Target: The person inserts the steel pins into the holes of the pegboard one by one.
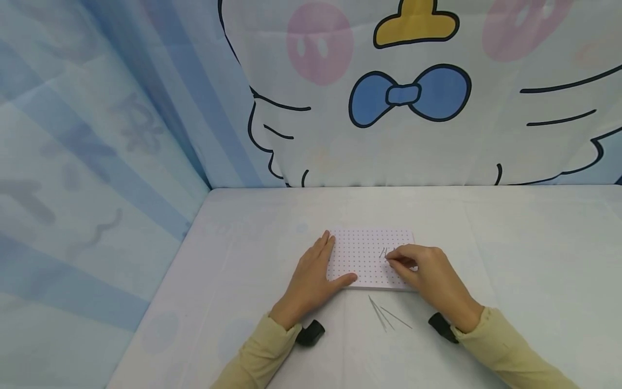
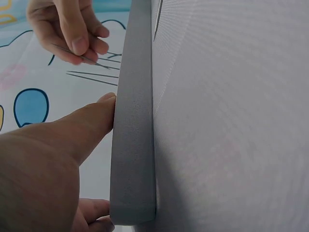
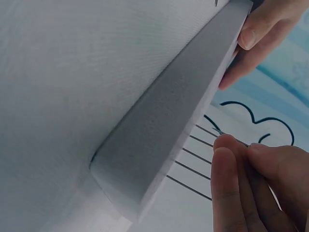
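A flat white board (image 1: pixel 350 254) with a grid of dots lies on the table; its thick grey side (image 2: pixel 133 121) fills the middle of the left wrist view. My left hand (image 1: pixel 311 275) rests on the board's left end, thumb along the near edge and fingers extended. Above the board's right half, my right hand (image 1: pixel 432 275) pinches a thin metal needle (image 2: pixel 63 49) between thumb and fingertips. Several needles (image 3: pixel 193 170) stand upright in the board beside that hand. The held needle's tip is close to the standing ones; whether it touches the board I cannot tell.
A few loose needles (image 1: pixel 381 316) lie on the white tabletop (image 1: pixel 272 237) just in front of the board. Black wrist devices (image 1: pixel 311 333) show at both cuffs. A printed curtain (image 1: pixel 320 140) hangs behind the table, and another fabric side (image 1: pixel 97 216) is at the left.
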A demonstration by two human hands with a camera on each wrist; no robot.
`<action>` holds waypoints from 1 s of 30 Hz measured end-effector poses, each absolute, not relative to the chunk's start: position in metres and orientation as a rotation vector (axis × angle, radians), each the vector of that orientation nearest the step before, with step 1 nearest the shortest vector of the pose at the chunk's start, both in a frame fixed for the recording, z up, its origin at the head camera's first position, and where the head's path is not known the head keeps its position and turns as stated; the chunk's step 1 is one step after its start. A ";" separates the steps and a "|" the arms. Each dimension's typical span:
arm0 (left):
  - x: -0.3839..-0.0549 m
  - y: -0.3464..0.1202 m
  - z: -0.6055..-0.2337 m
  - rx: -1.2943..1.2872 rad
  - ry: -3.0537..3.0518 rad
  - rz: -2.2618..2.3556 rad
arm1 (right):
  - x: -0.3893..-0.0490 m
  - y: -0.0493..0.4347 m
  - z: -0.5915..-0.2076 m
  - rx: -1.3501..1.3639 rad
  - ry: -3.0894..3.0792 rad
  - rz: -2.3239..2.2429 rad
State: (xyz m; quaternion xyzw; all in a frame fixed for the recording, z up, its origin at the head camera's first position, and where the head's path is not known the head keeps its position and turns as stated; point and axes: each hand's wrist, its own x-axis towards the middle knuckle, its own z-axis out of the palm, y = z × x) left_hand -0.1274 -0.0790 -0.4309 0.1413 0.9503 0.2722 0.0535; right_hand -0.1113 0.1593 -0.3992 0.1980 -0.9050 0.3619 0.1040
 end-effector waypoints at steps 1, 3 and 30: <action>-0.127 -0.079 -0.431 0.430 2.887 0.829 | -0.112 0.159 -0.400 0.583 -2.670 1.072; -0.127 -0.080 -0.431 0.430 2.884 0.835 | -0.113 0.158 -0.402 0.582 -2.671 1.080; -0.129 -0.081 -0.435 0.461 2.897 0.824 | -0.122 0.148 -0.410 0.555 -2.750 0.968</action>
